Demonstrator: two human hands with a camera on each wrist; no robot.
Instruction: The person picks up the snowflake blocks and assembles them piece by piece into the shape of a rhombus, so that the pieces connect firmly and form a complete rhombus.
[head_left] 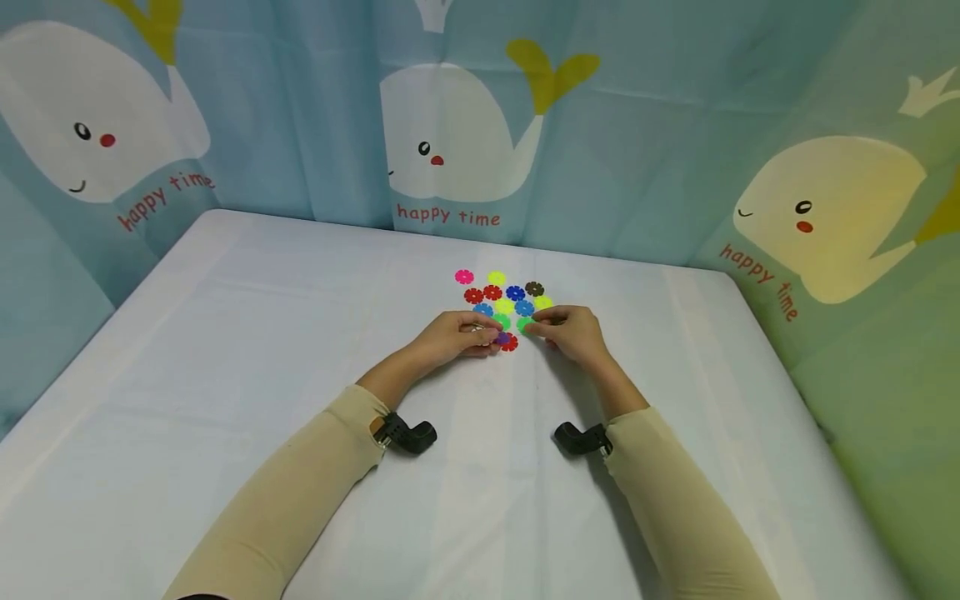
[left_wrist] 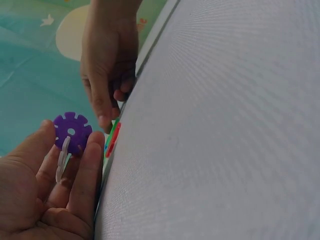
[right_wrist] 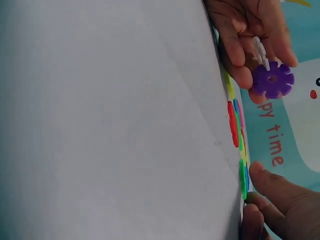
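My left hand pinches a purple notched snowflake disc between thumb and fingertips. A white snowflake disc is slotted into it, roughly crosswise, and stands over the curled fingers. At the right side of the small group of discs, my right hand has its thumb and forefinger at opposite edges of a green snowflake disc, low at the table. Beneath the left fingertips lies a red snowflake disc. Close to it is another green disc, partly behind the left hand.
Behind the hands several flat discs lie on the white table, among them a pink disc, a dark blue disc and a brown disc. A whale-print curtain hangs along the table's far edge and sides.
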